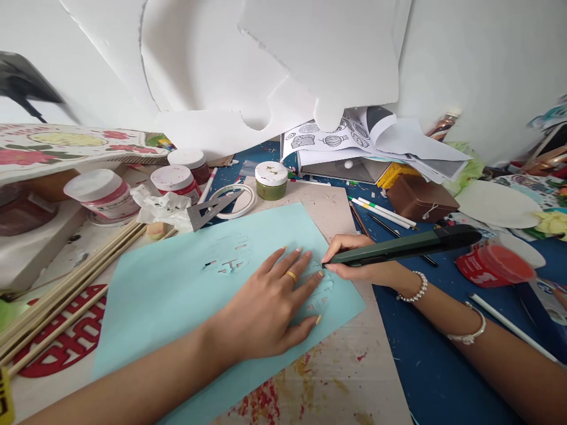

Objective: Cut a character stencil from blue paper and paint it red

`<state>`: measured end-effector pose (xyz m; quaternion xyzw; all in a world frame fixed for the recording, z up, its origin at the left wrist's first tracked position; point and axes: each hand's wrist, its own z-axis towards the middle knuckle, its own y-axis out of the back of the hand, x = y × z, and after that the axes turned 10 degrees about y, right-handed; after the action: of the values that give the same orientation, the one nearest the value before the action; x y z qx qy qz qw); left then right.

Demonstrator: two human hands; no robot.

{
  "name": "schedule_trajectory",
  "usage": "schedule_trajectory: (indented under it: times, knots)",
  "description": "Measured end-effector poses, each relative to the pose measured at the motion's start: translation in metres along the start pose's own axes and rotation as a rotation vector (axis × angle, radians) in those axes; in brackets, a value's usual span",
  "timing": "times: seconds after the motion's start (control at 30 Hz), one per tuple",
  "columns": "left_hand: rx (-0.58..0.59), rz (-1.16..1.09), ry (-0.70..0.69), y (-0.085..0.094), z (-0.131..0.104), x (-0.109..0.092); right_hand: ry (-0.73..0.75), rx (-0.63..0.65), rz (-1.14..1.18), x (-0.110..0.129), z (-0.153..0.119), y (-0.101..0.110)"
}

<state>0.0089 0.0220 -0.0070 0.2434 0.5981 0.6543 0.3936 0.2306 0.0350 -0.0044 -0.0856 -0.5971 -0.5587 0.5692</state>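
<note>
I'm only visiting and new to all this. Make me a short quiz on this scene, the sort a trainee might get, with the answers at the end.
1. What does the right hand hold?
A) a thin wooden stick
B) a long green-and-black craft knife
C) a transparent plastic ruler

2. True or false: the left hand rests on the light-blue paper sheet.

3. Fill in the colour: the round olive-green jar has a ____ lid.

Key: 1. B; 2. True; 3. white
</note>
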Motion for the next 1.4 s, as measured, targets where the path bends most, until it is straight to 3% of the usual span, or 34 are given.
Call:
schedule_trajectory:
  times: [0.67,1.13,1.27,1.4]
  knots:
    - [0.01,0.029,-0.002,0.0,-0.001,0.0,-0.018,0.002,0.004,0.0,0.001,-0.001]
    - [-0.051,0.027,-0.016,0.001,0.001,-0.002,-0.067,-0.119,-0.041,0.003,0.01,-0.004]
    - [-0.094,0.038,-0.026,0.0,0.0,-0.003,-0.08,-0.16,-0.069,0.001,0.015,-0.011]
    - [-0.212,0.048,-0.093,-0.003,-0.002,-0.006,-0.125,-0.224,-0.085,0.004,0.016,-0.018]
